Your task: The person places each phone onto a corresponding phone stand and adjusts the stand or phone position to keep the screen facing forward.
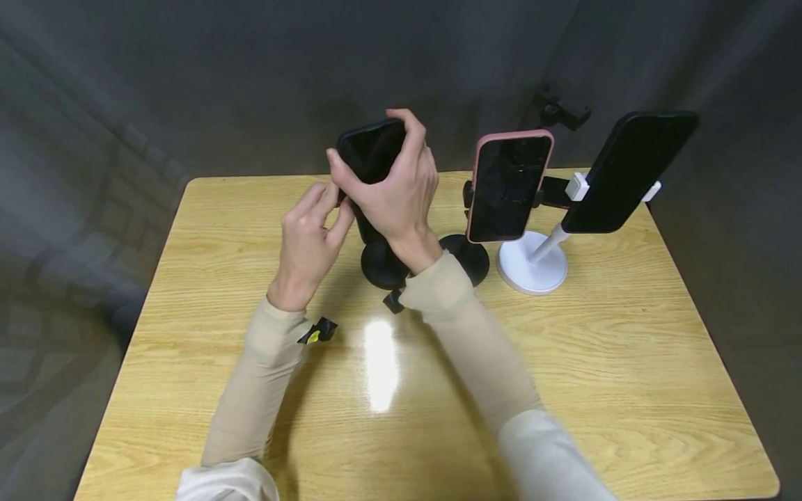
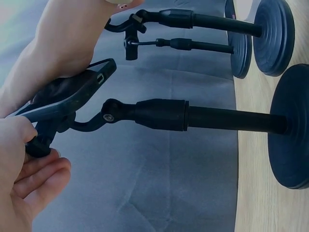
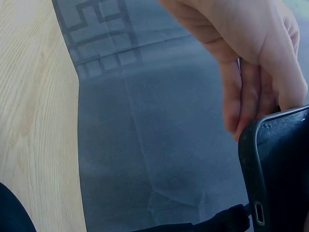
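In the head view a black-cased phone (image 1: 371,149) sits tilted in a black phone stand (image 2: 161,115) with a round base (image 1: 383,264). My right hand (image 1: 401,184) spans the phone's front, thumb on its left edge and fingers at its far right edge. With its thumb and fingers my left hand (image 1: 308,236) pinches the stand's clamp (image 2: 41,140) at the phone's left side. The left wrist view shows that clamp beneath the phone, joined to the pole by a bent arm and a ball joint. My right palm covers part of the screen.
To the right, a pink-cased phone (image 1: 510,188) is held in another black stand with a round base (image 1: 466,259). Beyond it a large black phone (image 1: 629,170) leans in a white stand (image 1: 532,264). A black clamp (image 1: 560,111) shows against the dark curtain behind the wooden table (image 1: 595,376).
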The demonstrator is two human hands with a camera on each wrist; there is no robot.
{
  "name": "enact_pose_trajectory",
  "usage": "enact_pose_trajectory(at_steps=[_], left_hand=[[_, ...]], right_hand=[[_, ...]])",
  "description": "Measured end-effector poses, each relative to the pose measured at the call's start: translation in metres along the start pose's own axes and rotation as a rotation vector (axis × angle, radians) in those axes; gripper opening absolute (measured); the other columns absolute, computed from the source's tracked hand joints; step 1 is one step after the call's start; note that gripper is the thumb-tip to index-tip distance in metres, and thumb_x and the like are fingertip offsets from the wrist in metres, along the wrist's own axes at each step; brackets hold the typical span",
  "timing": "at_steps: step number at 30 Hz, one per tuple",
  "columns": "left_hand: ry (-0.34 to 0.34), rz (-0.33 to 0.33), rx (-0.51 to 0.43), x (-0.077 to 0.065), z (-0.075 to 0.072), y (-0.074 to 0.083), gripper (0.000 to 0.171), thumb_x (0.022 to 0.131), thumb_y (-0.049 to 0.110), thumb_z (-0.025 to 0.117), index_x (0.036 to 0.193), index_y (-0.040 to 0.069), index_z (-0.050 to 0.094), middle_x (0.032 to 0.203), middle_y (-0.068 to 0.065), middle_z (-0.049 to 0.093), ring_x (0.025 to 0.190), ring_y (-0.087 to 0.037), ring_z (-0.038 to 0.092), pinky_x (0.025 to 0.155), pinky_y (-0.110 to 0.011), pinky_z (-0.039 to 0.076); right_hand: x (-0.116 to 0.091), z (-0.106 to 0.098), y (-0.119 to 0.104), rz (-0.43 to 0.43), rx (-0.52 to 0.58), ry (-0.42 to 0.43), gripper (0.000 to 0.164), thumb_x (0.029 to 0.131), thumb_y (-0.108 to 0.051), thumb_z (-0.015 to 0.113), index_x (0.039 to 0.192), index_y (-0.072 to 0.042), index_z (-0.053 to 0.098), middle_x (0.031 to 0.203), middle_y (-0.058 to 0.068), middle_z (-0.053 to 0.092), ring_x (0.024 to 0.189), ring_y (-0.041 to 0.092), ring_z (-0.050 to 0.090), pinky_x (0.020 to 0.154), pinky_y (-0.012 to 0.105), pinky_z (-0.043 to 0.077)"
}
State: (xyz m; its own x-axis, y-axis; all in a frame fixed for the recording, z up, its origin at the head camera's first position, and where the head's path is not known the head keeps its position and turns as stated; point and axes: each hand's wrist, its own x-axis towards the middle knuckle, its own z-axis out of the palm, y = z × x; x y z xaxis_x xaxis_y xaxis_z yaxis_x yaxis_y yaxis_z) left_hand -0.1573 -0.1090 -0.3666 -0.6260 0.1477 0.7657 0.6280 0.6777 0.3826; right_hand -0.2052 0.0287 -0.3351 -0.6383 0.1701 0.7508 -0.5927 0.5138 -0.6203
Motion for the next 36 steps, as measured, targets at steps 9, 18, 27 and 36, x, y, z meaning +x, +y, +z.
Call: enact_pose_trajectory(at_steps=[9, 18, 27, 36], left_hand=[[0.017, -0.003, -0.013, -0.001, -0.003, -0.002, 0.027, 0.099, 0.003, 0.064, 0.123, -0.009, 0.07, 0.098, -0.024, 0.071, 0.086, -0.034, 0.074, 0.075, -0.043, 0.063], [0.032, -0.073, -0.141, 0.0, -0.006, -0.002, 0.028, 0.097, 0.003, 0.07, 0.122, -0.01, 0.071, 0.103, -0.024, 0.074, 0.085, -0.032, 0.072, 0.076, -0.035, 0.059], [0.043, -0.094, -0.143, -0.002, -0.005, 0.0, 0.034, 0.094, 0.006, 0.074, 0.124, -0.008, 0.071, 0.106, -0.023, 0.075, 0.092, -0.031, 0.074, 0.077, -0.025, 0.056], [0.102, -0.081, -0.111, -0.001, 0.003, 0.006, 0.035, 0.09, 0.005, 0.076, 0.123, -0.006, 0.072, 0.103, -0.023, 0.075, 0.089, -0.033, 0.074, 0.07, -0.045, 0.06]], right_hand=[[0.0, 0.006, 0.001, -0.06, -0.068, 0.062, 0.079, 0.076, -0.051, 0.082, 0.128, 0.001, 0.053, 0.115, 0.014, 0.068, 0.093, 0.028, 0.067, 0.084, 0.033, 0.055], [0.001, 0.009, 0.003, -0.097, -0.132, 0.105, 0.08, 0.077, -0.055, 0.082, 0.126, 0.002, 0.053, 0.113, 0.014, 0.069, 0.097, 0.028, 0.068, 0.089, 0.033, 0.056], [0.0, 0.007, 0.003, -0.078, -0.12, 0.073, 0.081, 0.078, -0.054, 0.082, 0.128, 0.002, 0.051, 0.114, 0.014, 0.067, 0.093, 0.026, 0.069, 0.079, 0.032, 0.06], [0.0, 0.003, 0.002, -0.028, -0.099, 0.023, 0.081, 0.08, -0.054, 0.082, 0.13, 0.0, 0.048, 0.105, 0.015, 0.067, 0.078, 0.027, 0.071, 0.065, 0.034, 0.061]])
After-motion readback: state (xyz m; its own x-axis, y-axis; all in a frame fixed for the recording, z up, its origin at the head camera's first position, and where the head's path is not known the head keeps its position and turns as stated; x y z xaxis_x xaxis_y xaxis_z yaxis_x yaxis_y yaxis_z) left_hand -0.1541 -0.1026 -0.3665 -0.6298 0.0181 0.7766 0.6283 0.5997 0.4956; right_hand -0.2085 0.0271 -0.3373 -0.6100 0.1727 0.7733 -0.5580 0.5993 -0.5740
